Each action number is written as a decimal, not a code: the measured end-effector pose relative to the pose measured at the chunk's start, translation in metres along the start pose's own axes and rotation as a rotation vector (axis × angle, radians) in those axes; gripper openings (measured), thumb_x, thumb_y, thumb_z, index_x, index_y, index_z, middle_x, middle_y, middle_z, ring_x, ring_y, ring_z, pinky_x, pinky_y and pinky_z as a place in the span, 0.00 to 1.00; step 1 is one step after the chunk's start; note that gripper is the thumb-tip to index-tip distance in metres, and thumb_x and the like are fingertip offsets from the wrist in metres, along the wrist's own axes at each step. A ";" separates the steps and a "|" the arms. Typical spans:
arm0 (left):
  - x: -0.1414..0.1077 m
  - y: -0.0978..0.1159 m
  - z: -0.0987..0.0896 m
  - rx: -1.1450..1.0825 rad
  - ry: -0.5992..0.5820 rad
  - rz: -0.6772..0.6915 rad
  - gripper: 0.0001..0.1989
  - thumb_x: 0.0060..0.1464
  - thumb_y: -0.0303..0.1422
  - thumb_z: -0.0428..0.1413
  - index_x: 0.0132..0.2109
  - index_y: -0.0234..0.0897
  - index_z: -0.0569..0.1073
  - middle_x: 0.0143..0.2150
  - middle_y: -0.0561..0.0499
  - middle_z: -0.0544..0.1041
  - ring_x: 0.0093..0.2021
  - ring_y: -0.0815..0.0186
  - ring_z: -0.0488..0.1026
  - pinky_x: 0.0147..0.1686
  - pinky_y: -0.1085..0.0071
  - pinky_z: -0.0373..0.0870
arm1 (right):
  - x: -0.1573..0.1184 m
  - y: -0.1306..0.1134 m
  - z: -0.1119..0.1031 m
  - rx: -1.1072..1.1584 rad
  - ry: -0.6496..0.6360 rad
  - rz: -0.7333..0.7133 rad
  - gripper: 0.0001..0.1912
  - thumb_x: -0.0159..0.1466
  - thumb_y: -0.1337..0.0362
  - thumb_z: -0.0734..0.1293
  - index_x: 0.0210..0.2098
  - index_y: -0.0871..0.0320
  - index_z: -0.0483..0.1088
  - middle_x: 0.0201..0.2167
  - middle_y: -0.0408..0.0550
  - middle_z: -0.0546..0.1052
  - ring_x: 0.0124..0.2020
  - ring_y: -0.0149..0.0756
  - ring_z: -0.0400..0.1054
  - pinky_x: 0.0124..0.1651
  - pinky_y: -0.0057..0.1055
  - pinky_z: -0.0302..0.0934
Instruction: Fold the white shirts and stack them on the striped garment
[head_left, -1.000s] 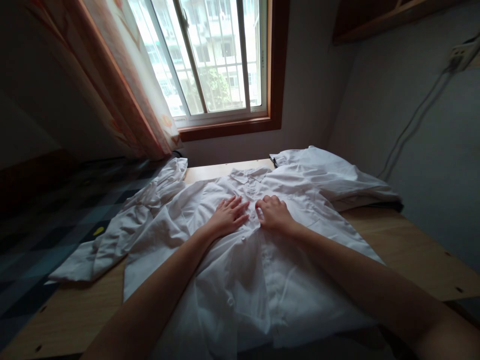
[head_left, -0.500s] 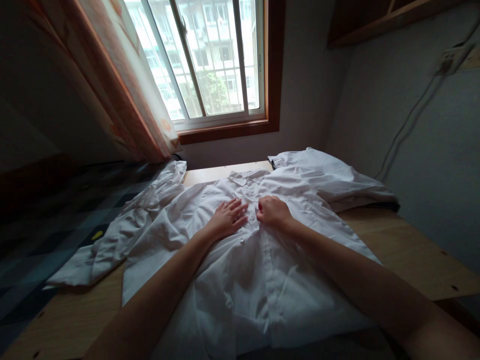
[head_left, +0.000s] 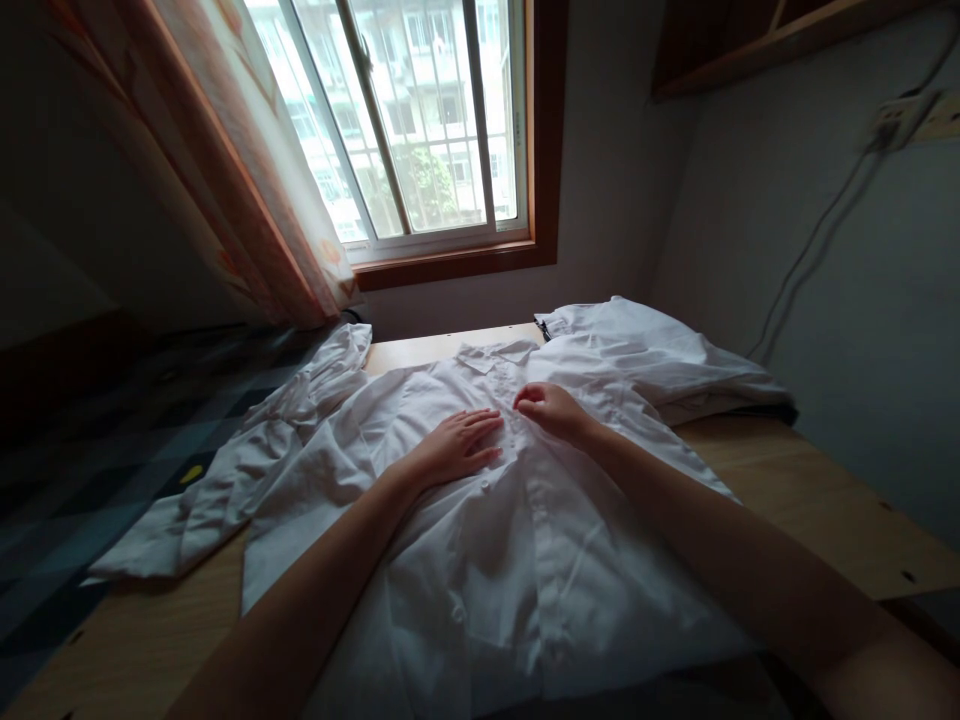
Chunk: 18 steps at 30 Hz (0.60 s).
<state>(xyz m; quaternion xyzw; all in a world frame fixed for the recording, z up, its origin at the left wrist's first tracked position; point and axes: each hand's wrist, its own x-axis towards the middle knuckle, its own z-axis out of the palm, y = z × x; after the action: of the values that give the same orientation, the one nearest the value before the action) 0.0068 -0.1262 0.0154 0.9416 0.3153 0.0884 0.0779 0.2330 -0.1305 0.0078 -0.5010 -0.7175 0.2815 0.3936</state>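
A white button-up shirt (head_left: 420, 400) lies spread face up on a wooden board, its collar toward the window and its hem toward me. Flat on the shirt's chest rests my left hand (head_left: 461, 445), fingers stretched out beside the front opening. My right hand (head_left: 551, 410) is just across the opening, fingers curled and thumb drawn in at the placket; what the fingertips pinch, if anything, is hidden. Below the hands the front hangs apart, with a small white button (head_left: 485, 486) on the left edge and the buttonhole strip (head_left: 544, 540) on the right.
The wooden tabletop (head_left: 810, 490) shows at right, its edge near the wall. Dark checked cloth (head_left: 45, 510) lies at left, under one sleeve (head_left: 217, 490). The other sleeve (head_left: 667, 350) is bunched at the back right. Behind are a window (head_left: 420, 150) and a curtain (head_left: 247, 170).
My right hand has shifted slightly up and right, with its curled fingers turned more sideways. My left hand's fingers have come closer together and slid slightly right, staying flat on the shirt.
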 end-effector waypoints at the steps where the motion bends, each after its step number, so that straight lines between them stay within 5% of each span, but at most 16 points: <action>1: 0.001 -0.002 0.001 0.001 0.025 0.011 0.24 0.65 0.43 0.50 0.63 0.38 0.70 0.65 0.44 0.71 0.65 0.57 0.67 0.67 0.59 0.60 | -0.002 -0.002 0.003 -0.076 -0.061 -0.020 0.10 0.58 0.64 0.64 0.31 0.60 0.77 0.30 0.46 0.80 0.34 0.36 0.71 0.41 0.28 0.62; 5: 0.002 -0.007 0.006 0.053 0.115 -0.014 0.20 0.66 0.37 0.46 0.58 0.39 0.74 0.60 0.46 0.76 0.62 0.60 0.70 0.64 0.62 0.65 | -0.012 -0.012 0.011 -0.452 -0.142 -0.101 0.10 0.60 0.67 0.65 0.35 0.56 0.79 0.39 0.50 0.81 0.44 0.39 0.72 0.50 0.31 0.61; 9: 0.000 -0.013 0.008 0.172 0.119 -0.225 0.23 0.66 0.38 0.43 0.61 0.34 0.73 0.63 0.42 0.73 0.65 0.58 0.67 0.66 0.61 0.61 | -0.020 -0.018 0.014 -0.610 -0.120 -0.136 0.13 0.64 0.66 0.63 0.44 0.56 0.77 0.43 0.51 0.80 0.46 0.40 0.72 0.52 0.32 0.60; 14: 0.000 -0.020 0.011 0.236 0.021 -0.424 0.29 0.67 0.42 0.42 0.68 0.31 0.63 0.71 0.41 0.62 0.72 0.56 0.55 0.70 0.58 0.51 | -0.019 -0.016 0.013 -0.631 -0.120 -0.154 0.14 0.66 0.65 0.62 0.49 0.55 0.75 0.46 0.50 0.79 0.48 0.40 0.71 0.54 0.32 0.59; 18: -0.001 -0.013 0.003 0.193 -0.098 -0.506 0.30 0.67 0.46 0.39 0.71 0.41 0.57 0.74 0.46 0.53 0.74 0.51 0.47 0.68 0.42 0.48 | -0.018 -0.015 0.014 -0.672 -0.139 -0.156 0.13 0.66 0.65 0.63 0.46 0.54 0.77 0.46 0.50 0.79 0.48 0.40 0.70 0.54 0.32 0.59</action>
<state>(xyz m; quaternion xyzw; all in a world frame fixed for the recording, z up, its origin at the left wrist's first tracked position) -0.0009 -0.1169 0.0098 0.8391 0.5434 -0.0100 0.0224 0.2176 -0.1530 0.0073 -0.5259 -0.8313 0.0321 0.1772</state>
